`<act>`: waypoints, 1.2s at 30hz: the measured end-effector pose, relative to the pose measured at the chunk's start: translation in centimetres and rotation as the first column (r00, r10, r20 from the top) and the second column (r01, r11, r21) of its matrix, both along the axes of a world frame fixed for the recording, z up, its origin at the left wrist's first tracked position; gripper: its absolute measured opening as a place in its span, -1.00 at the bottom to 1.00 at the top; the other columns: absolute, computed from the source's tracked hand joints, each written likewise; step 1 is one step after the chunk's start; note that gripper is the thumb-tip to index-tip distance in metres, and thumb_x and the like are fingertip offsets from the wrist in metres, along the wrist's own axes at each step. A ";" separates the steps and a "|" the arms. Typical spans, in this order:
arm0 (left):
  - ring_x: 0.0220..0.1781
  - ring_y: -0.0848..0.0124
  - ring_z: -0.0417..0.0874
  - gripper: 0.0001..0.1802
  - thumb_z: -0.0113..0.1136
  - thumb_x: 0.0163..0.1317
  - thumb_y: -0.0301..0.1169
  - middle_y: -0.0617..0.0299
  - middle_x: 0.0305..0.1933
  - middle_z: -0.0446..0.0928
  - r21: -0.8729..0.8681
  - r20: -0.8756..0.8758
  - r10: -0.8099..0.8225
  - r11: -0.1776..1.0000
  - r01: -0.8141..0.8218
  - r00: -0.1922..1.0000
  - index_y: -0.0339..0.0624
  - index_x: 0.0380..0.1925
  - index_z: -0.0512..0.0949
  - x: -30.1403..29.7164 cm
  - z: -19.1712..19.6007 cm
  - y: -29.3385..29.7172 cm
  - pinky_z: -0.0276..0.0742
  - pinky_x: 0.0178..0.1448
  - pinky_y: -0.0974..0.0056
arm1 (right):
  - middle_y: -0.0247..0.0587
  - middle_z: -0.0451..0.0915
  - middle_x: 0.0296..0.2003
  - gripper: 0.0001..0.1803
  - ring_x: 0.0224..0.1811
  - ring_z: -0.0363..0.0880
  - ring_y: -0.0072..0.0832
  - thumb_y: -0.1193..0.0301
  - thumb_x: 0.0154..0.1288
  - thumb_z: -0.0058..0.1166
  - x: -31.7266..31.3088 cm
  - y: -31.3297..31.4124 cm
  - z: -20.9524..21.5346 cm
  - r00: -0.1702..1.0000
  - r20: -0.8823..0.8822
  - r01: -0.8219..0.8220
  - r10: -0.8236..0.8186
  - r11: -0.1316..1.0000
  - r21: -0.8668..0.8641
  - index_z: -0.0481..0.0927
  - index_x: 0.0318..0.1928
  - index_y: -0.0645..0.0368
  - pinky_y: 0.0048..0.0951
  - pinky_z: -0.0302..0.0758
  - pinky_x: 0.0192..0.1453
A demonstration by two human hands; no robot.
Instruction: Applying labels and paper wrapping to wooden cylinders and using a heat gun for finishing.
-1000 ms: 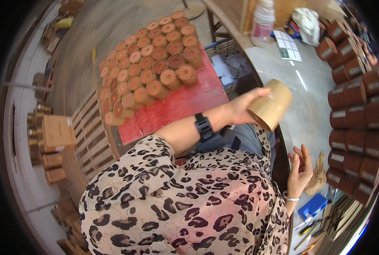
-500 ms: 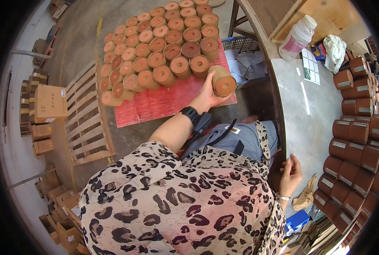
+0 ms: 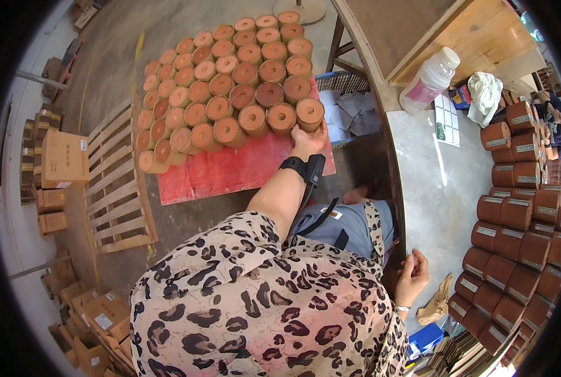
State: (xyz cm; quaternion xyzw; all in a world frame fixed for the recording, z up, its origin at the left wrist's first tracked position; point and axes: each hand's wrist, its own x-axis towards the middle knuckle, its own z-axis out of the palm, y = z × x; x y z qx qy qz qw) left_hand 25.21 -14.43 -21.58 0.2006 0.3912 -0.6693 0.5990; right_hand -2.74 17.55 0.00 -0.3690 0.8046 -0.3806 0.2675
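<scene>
My left hand (image 3: 309, 142) is wrapped round the lower part of a terracotta-topped cylinder (image 3: 310, 112), its side wrapped in tan paper and a round hollow in its top. This cylinder stands upright at the near right corner of a block of several like cylinders (image 3: 229, 131), beside its neighbour. They stand in close rows on a red board (image 3: 220, 174). My right hand (image 3: 412, 279) rests at the edge of the grey worktop (image 3: 418, 207), fingers loosely bent and apart, with nothing visible in it.
A white bottle (image 3: 430, 81), a white cloth (image 3: 484, 97) and a chart sheet (image 3: 445, 120) lie on the worktop. Labelled brown rolls (image 3: 503, 242) are stacked at right. A blue crate (image 3: 349, 103) stands beyond the board; a wooden pallet (image 3: 118, 188) and cartons (image 3: 65, 157) are at left.
My left hand has moved the cylinder from a tilted position off the block's corner to upright in line with the front row. My right hand stays at the worktop edge.
</scene>
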 end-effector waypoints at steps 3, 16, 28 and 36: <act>0.26 0.12 0.48 -0.41 -0.14 0.42 0.05 0.01 0.28 0.37 0.042 0.158 0.081 0.995 -0.088 0.984 -0.10 0.25 0.35 -0.7 -0.4 -0.6 0.57 0.19 0.03 | -0.42 0.53 -0.51 -0.75 -0.58 0.40 -0.76 0.49 0.41 0.09 0.1 -0.1 0.2 1.000 -0.017 -0.012 0.012 1.000 0.020 0.57 0.03 0.34 -0.69 0.35 -0.50; 0.01 -0.05 0.65 -0.36 0.04 0.38 -0.22 -0.12 -0.03 0.61 0.300 0.700 -0.691 0.514 0.803 0.181 -0.30 0.35 0.14 0.1 0.7 6.4 0.59 0.11 -0.06 | -0.43 0.54 -0.51 -0.78 -0.58 0.38 -0.79 0.51 0.41 0.09 -0.1 0.7 -1.2 0.998 0.062 0.031 -0.024 0.993 -0.117 0.59 0.00 0.35 -0.71 0.34 -0.49; 0.04 -0.22 0.60 -0.13 0.11 0.16 -0.33 -0.38 -0.03 0.57 0.727 0.451 -0.037 0.595 0.343 -0.892 -0.16 0.48 0.04 2.4 10.6 0.4 0.50 0.16 -0.09 | -0.39 0.60 -0.37 -0.73 -0.50 0.46 -0.77 0.44 0.46 0.06 -1.4 1.7 -1.9 0.970 0.228 0.130 -0.081 0.969 -0.208 0.55 0.08 0.29 -0.74 0.34 -0.50; 0.28 -0.13 0.47 -0.14 0.07 0.13 -0.41 -0.32 0.18 0.49 0.708 0.552 -0.074 0.568 0.420 -0.830 -0.26 0.48 0.05 4.1 11.4 -6.4 0.38 0.33 0.04 | -0.38 0.61 -0.39 -0.72 -0.50 0.47 -0.77 0.42 0.46 0.07 -1.2 1.7 -1.7 0.978 0.189 0.127 -0.089 0.972 -0.199 0.55 0.09 0.28 -0.74 0.33 -0.52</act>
